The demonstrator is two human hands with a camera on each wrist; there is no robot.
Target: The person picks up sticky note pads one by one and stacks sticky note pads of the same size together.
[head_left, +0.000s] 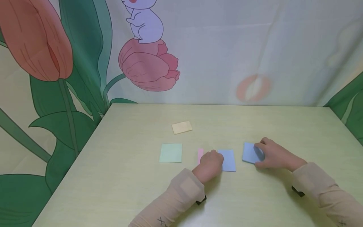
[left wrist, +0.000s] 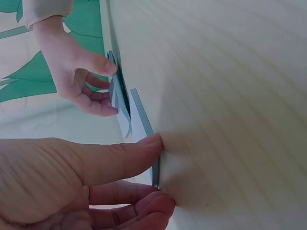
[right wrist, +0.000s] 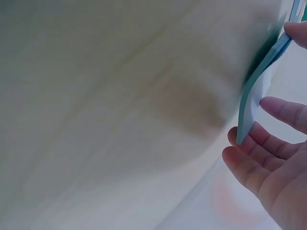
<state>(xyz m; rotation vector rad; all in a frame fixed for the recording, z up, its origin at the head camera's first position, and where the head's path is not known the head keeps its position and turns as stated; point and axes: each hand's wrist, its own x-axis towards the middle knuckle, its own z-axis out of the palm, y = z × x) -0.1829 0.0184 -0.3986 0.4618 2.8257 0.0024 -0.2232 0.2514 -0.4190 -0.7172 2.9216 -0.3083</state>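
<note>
A blue sticky note pad [head_left: 228, 160] lies flat right of centre. My left hand [head_left: 209, 165] is at its left edge; in the left wrist view, thumb and curled fingers pinch the end of this pad [left wrist: 142, 117]. To the right, my right hand [head_left: 273, 154] grips a second blue sticky note pad [head_left: 249, 152] between thumb and fingers. Seen from the right wrist, that pad [right wrist: 249, 98] bends, its near end curving up off the table. A narrow pink sticky note pad [head_left: 200, 154] is partly hidden behind my left hand.
A pale green square sticky note pad [head_left: 170, 153] lies left of the pink one. Farther back sits a small cream-yellow pad [head_left: 182, 127], turned slightly. The light wooden table [head_left: 113, 176] ends at a printed curtain [head_left: 210, 63] with tulips and a rabbit.
</note>
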